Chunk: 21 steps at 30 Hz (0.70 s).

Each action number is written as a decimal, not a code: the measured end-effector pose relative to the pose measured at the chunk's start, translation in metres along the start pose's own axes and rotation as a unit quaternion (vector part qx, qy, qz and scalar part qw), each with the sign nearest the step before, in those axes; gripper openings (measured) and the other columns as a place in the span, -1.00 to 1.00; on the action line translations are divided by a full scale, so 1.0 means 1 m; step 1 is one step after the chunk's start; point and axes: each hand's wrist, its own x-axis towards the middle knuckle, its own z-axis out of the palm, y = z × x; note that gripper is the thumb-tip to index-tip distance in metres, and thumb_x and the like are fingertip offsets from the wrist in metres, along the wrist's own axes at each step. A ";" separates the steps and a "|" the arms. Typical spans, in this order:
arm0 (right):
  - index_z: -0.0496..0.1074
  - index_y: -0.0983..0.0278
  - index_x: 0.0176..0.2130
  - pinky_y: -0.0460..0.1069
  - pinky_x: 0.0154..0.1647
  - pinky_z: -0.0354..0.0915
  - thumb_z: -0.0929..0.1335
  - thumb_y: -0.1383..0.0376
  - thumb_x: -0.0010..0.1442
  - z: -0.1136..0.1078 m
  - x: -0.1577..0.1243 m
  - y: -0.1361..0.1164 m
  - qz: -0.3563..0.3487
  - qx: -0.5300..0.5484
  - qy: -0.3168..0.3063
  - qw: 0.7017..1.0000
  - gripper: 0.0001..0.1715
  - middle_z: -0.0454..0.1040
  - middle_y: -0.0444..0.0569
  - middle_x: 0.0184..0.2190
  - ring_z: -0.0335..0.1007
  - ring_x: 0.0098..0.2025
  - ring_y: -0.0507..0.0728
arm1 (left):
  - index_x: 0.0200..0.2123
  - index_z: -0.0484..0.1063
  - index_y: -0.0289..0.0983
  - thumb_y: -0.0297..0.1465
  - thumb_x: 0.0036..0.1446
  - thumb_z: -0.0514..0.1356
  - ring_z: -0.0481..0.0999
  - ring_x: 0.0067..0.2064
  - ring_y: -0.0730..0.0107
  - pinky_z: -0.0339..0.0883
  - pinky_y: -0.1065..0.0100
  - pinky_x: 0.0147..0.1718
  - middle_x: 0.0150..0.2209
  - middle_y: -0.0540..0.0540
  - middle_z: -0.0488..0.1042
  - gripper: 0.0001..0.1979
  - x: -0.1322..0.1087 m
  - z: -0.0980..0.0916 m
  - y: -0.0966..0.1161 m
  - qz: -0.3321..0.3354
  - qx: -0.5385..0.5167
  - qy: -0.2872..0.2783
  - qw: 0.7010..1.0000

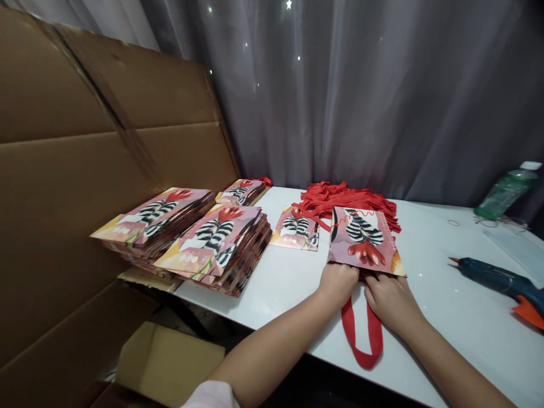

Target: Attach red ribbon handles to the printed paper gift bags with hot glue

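Observation:
A printed paper bag (365, 238) with a striped pattern and a red flower lies upside down on the white table. My left hand (340, 283) is at its near edge on the left, fingers curled and partly tucked into the opening. Beside it, my right hand (393, 300) grips the same edge, its fingertips hidden inside or under the paper. A red ribbon handle (363, 360) loops out between my hands toward the table's front edge. Behind the bag lies a heap of red ribbons (348, 195). Another printed bag (295, 229) lies flat to the left.
Stacks of printed bags (212, 241) stand on the left beside a tall cardboard sheet (106, 170). At right are a blue glue gun (488, 275) and a green bottle (505, 192). Grey curtains (361, 102) hang behind.

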 end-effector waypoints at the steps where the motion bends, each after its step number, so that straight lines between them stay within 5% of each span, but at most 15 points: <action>1: 0.54 0.28 -0.07 0.19 0.06 0.14 0.27 0.38 0.21 0.002 0.000 0.001 -0.007 0.000 0.005 1.000 -0.65 0.57 0.16 -0.19 0.49 -0.13 0.30 | -0.10 0.50 -0.40 -0.54 0.25 0.00 0.57 -0.18 0.15 0.45 0.17 -0.11 -0.24 -0.28 0.56 -0.70 0.000 -0.001 0.000 -0.001 0.004 -0.005 1.000; 9: 0.54 0.28 -0.08 0.19 0.03 0.19 0.25 0.40 0.20 0.006 -0.003 0.003 -0.015 -0.007 0.028 0.999 -0.64 0.58 0.16 -0.18 0.47 -0.10 0.32 | 0.03 0.45 -0.43 -0.55 0.26 -0.03 0.52 0.00 0.00 0.40 0.09 0.01 -0.02 -0.36 0.51 -0.63 0.000 -0.004 0.002 0.016 0.024 0.006 1.000; 16: 0.56 0.35 -0.12 0.32 0.11 0.18 0.21 0.43 0.20 0.017 -0.007 0.007 -0.074 -0.030 0.177 0.981 -0.60 0.57 0.23 -0.14 0.43 0.00 0.40 | 0.12 0.39 -0.40 -0.48 0.29 -0.03 0.46 0.10 0.04 0.30 0.08 0.16 0.12 -0.28 0.43 -0.60 -0.003 0.005 0.007 0.056 0.036 0.037 0.997; 21: 0.58 0.33 -0.16 0.30 -0.01 0.30 0.21 0.34 0.21 0.042 -0.013 0.026 -0.139 -0.062 0.227 0.962 -0.61 0.56 0.25 -0.16 0.45 -0.05 0.42 | 0.14 0.36 -0.46 -0.52 0.31 -0.14 0.47 0.09 0.12 0.31 0.15 0.16 0.09 -0.31 0.45 -0.56 -0.013 0.018 0.010 0.080 0.054 0.062 0.993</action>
